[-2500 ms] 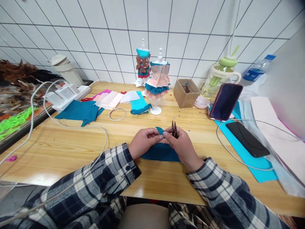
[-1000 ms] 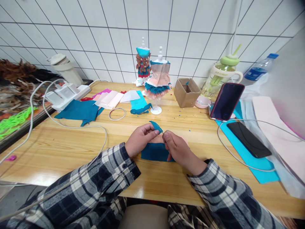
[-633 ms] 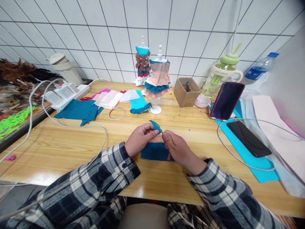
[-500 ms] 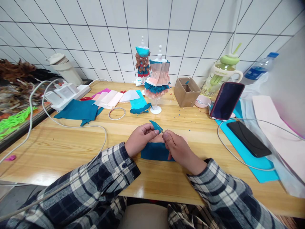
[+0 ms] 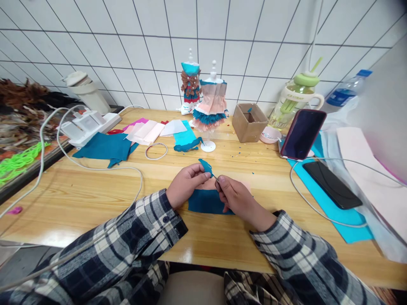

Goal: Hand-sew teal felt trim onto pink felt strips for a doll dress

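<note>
Above the table's front, my left hand (image 5: 187, 181) pinches a small piece of teal crepe paper (image 5: 206, 166) between thumb and fingers. My right hand (image 5: 233, 192) is closed round a slim, pointed, two-pronged metal tool (image 5: 216, 179); whether it is scissors or tweezers I cannot tell. Its tip meets the lower right end of the teal piece. Beneath both hands lies a dark teal strip (image 5: 206, 202), with a peach strip (image 5: 208, 184) along its far side, partly hidden by my fingers.
Two small dress forms in paper dresses, one peach and teal (image 5: 213, 97), stand by the wall. A cardboard box (image 5: 249, 129), a propped phone (image 5: 302, 134) and a flat phone (image 5: 332, 185) are to the right. Paper sheets (image 5: 101, 146), a wire ring (image 5: 156, 144) and a white cable (image 5: 104, 169) lie left.
The tool stood upright in my right palm at first; now its tip points left at the teal piece. My right hand has shifted slightly down and away, baring more of the tool.
</note>
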